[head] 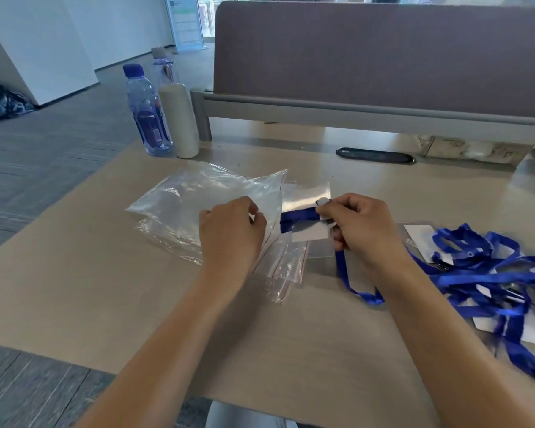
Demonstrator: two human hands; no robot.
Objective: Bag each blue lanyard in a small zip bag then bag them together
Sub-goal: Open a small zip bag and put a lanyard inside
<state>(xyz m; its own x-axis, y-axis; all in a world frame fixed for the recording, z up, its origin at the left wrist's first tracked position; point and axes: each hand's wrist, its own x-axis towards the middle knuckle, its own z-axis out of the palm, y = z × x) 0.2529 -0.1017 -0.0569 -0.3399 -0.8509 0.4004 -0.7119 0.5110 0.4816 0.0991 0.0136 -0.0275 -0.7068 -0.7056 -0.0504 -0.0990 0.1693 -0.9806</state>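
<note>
Near the tabletop's [136, 304] middle, the right hand [362, 223] pinched one blue lanyard [297, 218] with its card, limp strap trailing. Soft, light, likely to snag; best taken by the stiff card. The left hand [229, 233] pinched the slippery zip bag [198, 199]. Toward the right edge, a tangled lanyard pile [491, 273], count unclear. At the far left, two bottles [147, 112].
</note>
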